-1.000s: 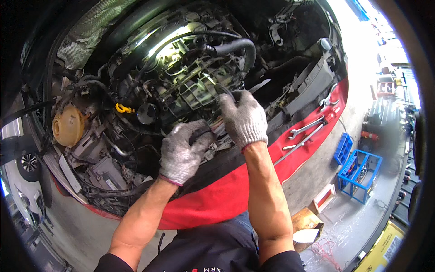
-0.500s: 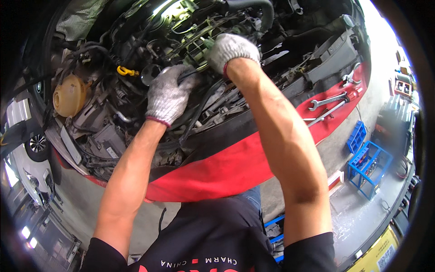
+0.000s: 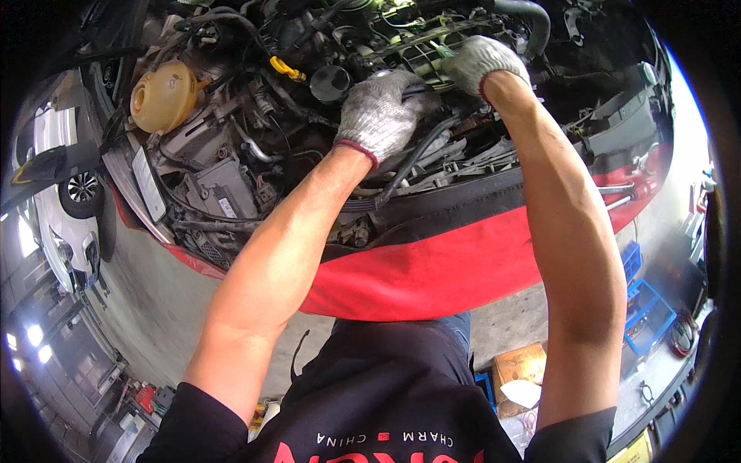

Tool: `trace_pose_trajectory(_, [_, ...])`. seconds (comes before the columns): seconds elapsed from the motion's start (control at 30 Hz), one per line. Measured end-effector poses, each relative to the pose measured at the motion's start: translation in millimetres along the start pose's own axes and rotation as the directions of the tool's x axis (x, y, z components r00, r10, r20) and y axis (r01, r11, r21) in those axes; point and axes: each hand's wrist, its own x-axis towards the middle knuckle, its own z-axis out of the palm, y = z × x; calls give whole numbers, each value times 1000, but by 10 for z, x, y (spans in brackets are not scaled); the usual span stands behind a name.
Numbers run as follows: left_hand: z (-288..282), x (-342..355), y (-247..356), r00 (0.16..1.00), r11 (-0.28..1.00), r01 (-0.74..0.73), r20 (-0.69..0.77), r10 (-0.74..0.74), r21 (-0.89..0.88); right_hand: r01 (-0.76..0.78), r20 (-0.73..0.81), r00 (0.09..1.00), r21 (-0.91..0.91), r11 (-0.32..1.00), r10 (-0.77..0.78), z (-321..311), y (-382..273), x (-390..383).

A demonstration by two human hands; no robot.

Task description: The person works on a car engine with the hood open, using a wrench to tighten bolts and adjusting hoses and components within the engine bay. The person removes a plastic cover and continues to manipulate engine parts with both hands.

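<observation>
Both of my hands wear grey-white knit gloves with dark red cuffs and reach into an open engine bay. My left hand [image 3: 378, 116] is closed beside a round black cap [image 3: 330, 83], its fingers curled around a dark piece mostly hidden by the glove. Farther right and a little deeper, my right hand [image 3: 488, 65] is closed next to a ribbed, yellowish-lit engine part [image 3: 421, 62]. A bit of green shows by its fingertips, but what it grips is hidden. A black hose [image 3: 417, 158] runs up between my two wrists.
A yellow looped handle [image 3: 285, 69] and a tan coolant tank [image 3: 166, 96] sit left of my hands. A red cover [image 3: 432, 278] drapes the car's front edge, with metal tools [image 3: 617, 189] at its right. A blue frame [image 3: 648, 316] and cardboard box [image 3: 519, 364] stand below.
My view has shifted, so the engine bay sits farther right and higher in the picture. Both hands stay closed at about the same engine parts.
</observation>
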Motion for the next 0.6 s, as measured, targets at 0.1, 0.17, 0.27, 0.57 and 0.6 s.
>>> trace_pose_trajectory(0.1, [-80,59,100,997,997,46,59,-42,-63,-36,-2,999,39,999,36,-21,48,21])
trace_pose_trajectory(0.17, [-89,94,82,998,996,42,44,-39,-80,-50,7,999,38,998,49,-34,5,60])
trace_pose_trajectory(0.27, [-107,128,73,997,998,66,26,-66,5,-42,36,999,32,999,41,-71,-56,105])
trace_pose_trajectory(0.57, [-301,280,17,996,1000,26,84,-27,14,-19,57,998,124,992,12,-62,-14,209])
trace_pose_trajectory(0.6, [-349,337,26,994,998,16,104,-22,57,-16,81,997,115,993,7,-62,-7,251])
